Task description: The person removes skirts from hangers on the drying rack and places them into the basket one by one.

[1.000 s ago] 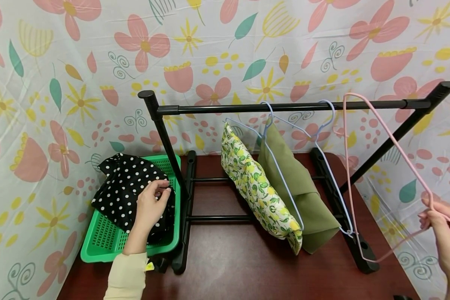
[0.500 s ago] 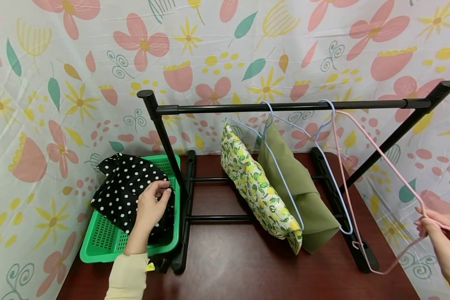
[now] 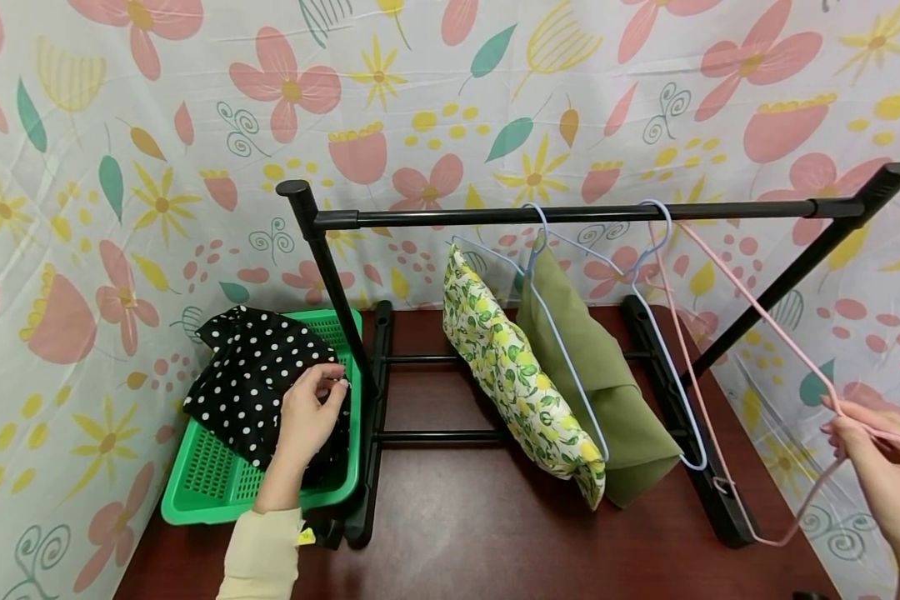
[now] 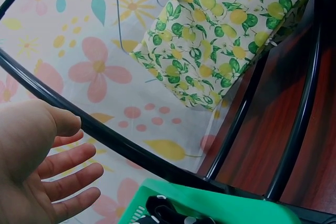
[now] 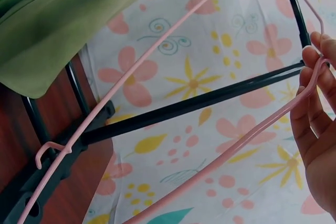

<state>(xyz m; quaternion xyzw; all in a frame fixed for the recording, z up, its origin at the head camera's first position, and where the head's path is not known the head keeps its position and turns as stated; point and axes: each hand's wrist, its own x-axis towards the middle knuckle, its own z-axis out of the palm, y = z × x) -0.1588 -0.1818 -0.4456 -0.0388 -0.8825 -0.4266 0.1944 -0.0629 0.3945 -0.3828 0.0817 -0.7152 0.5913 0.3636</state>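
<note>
My left hand (image 3: 305, 417) hovers over a black polka-dot cloth (image 3: 247, 367) heaped in a green basket (image 3: 183, 515) at the left. Its fingers (image 4: 68, 161) are loosely bent around nothing. On the right, my right hand (image 3: 873, 450) pinches a pink clothes hanger (image 5: 236, 145) near its neck, between thumb and fingers. The hanger lies turned sideways, and its far end reaches the rack's rail (image 3: 442, 218). Two blue hangers (image 3: 543, 223) hang on that rail, bearing a lemon-print cloth (image 3: 513, 375) and an olive green cloth (image 3: 585, 358).
The black rack's left post (image 3: 337, 292) rises beside the basket. Its right foot (image 3: 729, 508) stands near the right edge of the brown table (image 3: 450, 533). A floral curtain (image 3: 435, 92) hangs behind and along both sides.
My right hand has shifted a little left and tilted the pink hanger, whose far end has moved left toward the second blue hanger. My left hand has hardly moved.
</note>
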